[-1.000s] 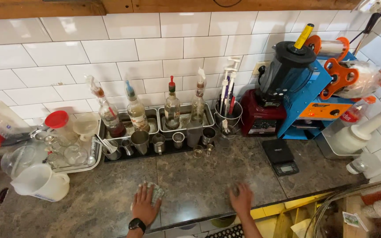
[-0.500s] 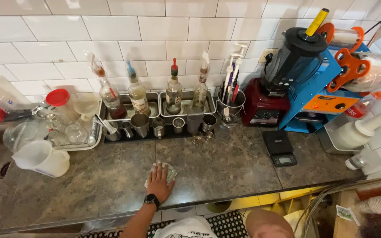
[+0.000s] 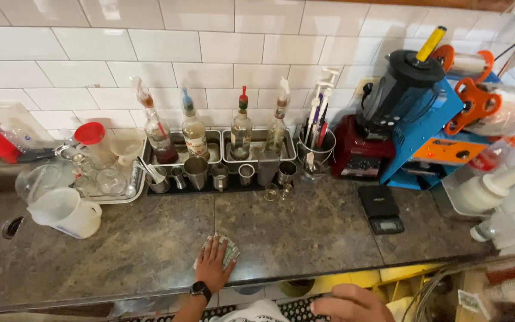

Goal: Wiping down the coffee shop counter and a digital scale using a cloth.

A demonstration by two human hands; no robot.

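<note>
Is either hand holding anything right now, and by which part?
The left hand presses flat on a folded cloth on the countertop, covering its near half; no closed grip. The right hand holds nothing, below the counter edge.

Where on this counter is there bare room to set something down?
Free: stone between the white pitcher and the left hand on its cloth, and between that hand and the black scale. Crowded: the back row of metal cups, syrup bottles and the glass tray.
</note>
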